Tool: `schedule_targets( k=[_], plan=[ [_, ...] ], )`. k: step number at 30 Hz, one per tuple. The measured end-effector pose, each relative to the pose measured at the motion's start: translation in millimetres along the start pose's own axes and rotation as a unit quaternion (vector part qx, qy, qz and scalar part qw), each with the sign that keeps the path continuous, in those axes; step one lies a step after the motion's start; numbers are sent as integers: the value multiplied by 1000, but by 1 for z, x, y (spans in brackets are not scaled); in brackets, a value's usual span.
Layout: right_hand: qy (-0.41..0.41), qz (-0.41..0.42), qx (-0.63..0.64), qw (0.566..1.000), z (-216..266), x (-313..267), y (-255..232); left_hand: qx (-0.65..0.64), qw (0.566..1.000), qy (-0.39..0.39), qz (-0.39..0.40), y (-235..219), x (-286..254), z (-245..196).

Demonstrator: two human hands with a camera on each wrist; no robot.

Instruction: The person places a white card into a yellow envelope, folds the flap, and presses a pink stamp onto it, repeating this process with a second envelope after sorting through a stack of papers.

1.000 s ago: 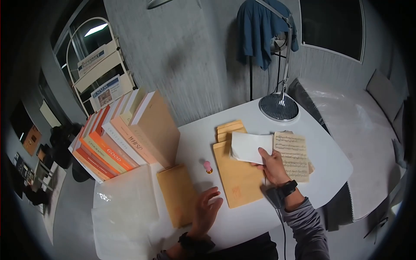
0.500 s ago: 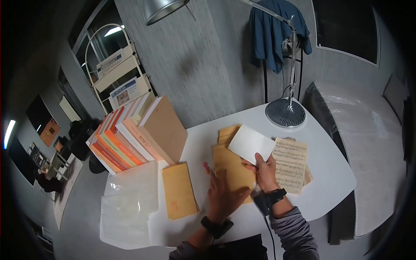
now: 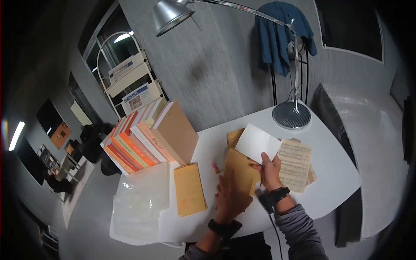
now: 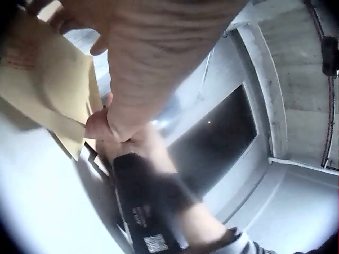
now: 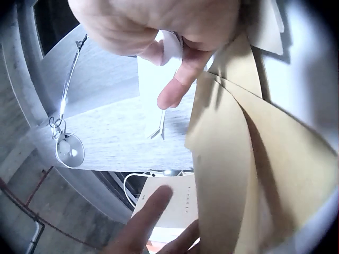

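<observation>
From the left on the bench: books packed side by side, presumably for mutual support, with clear plastic in front; then flat tan envelopes, set apart, perhaps to leave working room. Next, a small pink-topped object, near the left hand. Under that hand, at the middle, a manila envelope; fingers mostly straight, without a grasp, seemingly for steadying. Farther right, in the right hand, white paper pinched near one corner between thumb and fingers, likely to leave most of its face free. Beyond, sheet music laid flat, near the lamp base.

Visible from the right wrist but not from the head: bent lower edges of the paper, apparently in more than one layer, and long, curved, parted leaves of envelope. Visible from the head but from neither wrist: the pink-topped object.
</observation>
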State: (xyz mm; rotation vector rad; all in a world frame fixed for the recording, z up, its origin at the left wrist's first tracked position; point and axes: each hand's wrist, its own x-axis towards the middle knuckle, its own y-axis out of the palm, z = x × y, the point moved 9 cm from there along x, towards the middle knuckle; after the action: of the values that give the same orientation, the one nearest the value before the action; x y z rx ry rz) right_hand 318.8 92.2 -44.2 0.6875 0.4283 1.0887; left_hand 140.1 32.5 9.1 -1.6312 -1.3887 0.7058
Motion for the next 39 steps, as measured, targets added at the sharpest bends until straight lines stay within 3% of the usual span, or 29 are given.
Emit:
schedule_targets(
  k=[3,6,13,16,20,23,24,31,39],
  plan=[
    [-5,16,6,1000,1,2,-1,30,991,129,-14,-24,-25,2],
    [-17,9,30,999,7,3,-5,49,992,115,18,-45,-51,27],
    [10,52,-36,998,4,0,2,173,963,103,179,-88,-73,87],
    [18,81,-51,995,7,-8,14,190,946,98,244,-88,-67,118],
    [40,129,-122,983,-3,-12,24,195,933,112,280,-77,-55,125],
    [51,156,-178,970,-3,-25,37,145,953,109,243,-69,-39,111],
    [49,160,-201,965,-1,-29,41,165,950,142,223,-66,-35,105],
    [45,178,-288,940,0,-36,49,130,967,118,183,-54,-13,94],
    [50,191,-350,916,-5,-45,56,80,983,133,100,-60,-3,104]
  ],
)
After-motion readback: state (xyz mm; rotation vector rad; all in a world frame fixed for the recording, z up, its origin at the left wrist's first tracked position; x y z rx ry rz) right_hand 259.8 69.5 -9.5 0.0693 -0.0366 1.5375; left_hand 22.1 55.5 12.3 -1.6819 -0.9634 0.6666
